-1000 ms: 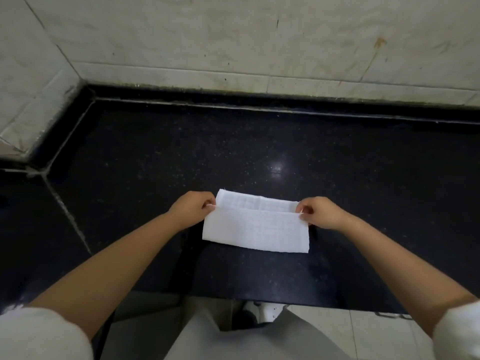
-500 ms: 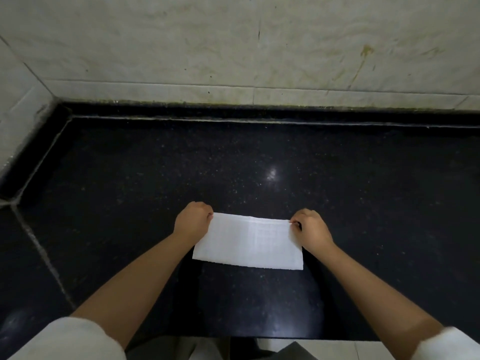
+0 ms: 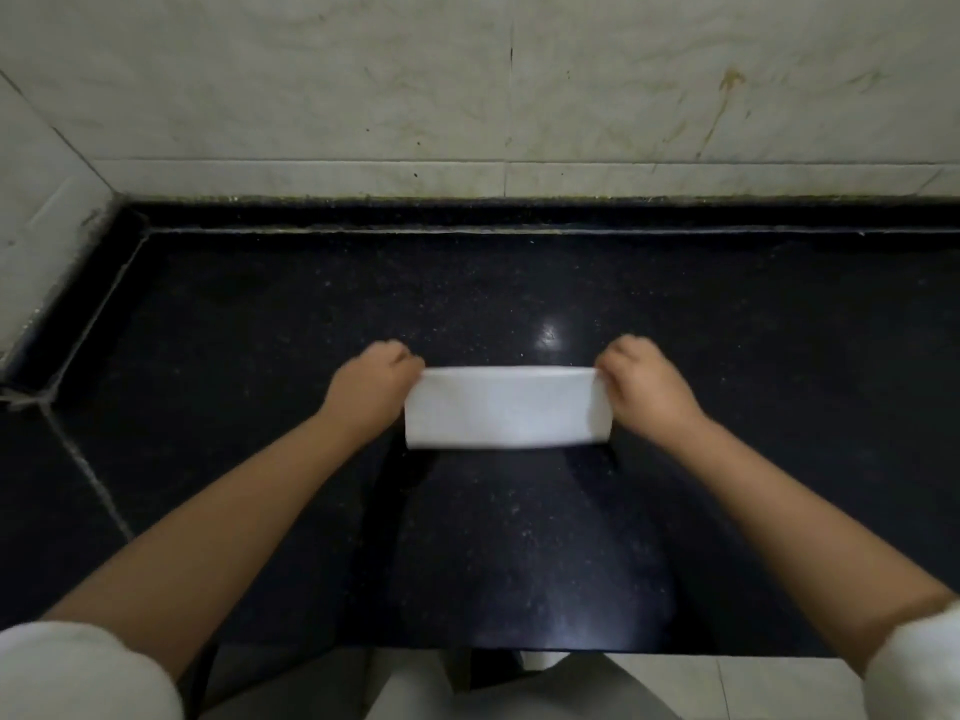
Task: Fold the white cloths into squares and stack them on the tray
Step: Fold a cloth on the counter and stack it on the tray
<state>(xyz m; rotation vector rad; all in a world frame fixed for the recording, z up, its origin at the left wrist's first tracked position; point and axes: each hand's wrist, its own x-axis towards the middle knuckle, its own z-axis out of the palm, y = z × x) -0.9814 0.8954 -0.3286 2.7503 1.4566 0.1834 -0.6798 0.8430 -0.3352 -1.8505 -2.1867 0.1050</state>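
A white cloth [image 3: 506,407], folded into a long narrow rectangle, lies on the black stone counter [image 3: 727,407] in the middle of the view. My left hand [image 3: 371,384] pinches its upper left corner. My right hand [image 3: 641,387] pinches its upper right corner. Both hands sit at the cloth's far edge, fingers closed on the fabric. No tray is in view.
A pale tiled wall [image 3: 467,96] rises behind the counter and along its left side. The counter's front edge [image 3: 571,649] runs across the bottom, with light floor tiles and my legs below it. A grout seam [image 3: 88,475] crosses the counter at the left.
The cloth's top layer has been drawn over so the far edges now line up, leaving a narrower strip. Both hands have stayed on the upper corners. The view has tilted up toward the wall.
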